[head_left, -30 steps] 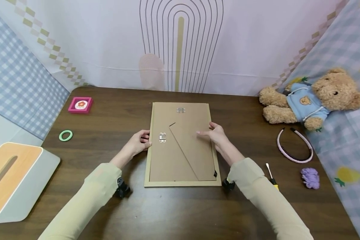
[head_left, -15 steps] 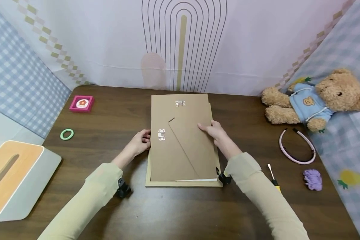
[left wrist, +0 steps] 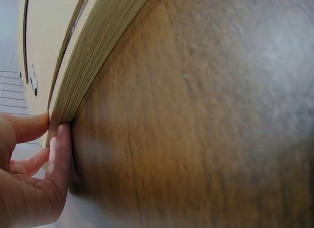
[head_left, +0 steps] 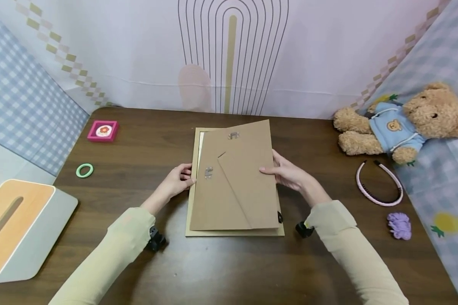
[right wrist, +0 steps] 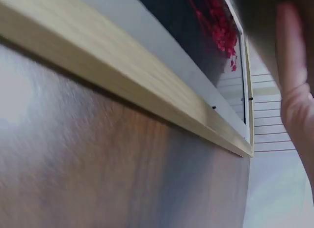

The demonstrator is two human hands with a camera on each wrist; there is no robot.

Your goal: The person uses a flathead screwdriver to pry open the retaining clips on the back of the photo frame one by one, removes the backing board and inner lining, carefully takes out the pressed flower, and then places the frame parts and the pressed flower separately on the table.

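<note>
A light wooden picture frame [head_left: 233,233] lies face down on the dark table. Its brown backing board [head_left: 233,190], with metal hangers and an easel-leg outline, is tilted up and turned over the frame. My right hand [head_left: 290,171] grips the board's right edge, thumb on top and fingers underneath. On the frame's left rail, my left hand [head_left: 174,180] pinches the wood between thumb and fingers, as the left wrist view also shows at the rail's side [left wrist: 93,51]. Beneath the raised board, the right wrist view shows a white-bordered picture [right wrist: 223,31] with red on dark.
At left are a pink box [head_left: 103,131], a green ring [head_left: 85,170] and a wood-topped tissue box [head_left: 30,228]. A teddy bear [head_left: 397,123], a pink headband [head_left: 381,199] and a purple scrunchie [head_left: 399,225] lie at right.
The backing board has come up out of the frame, first shifting away from me, then tilting and turning. My right hand has moved right with it; the right sleeve now covers the screwdriver.
</note>
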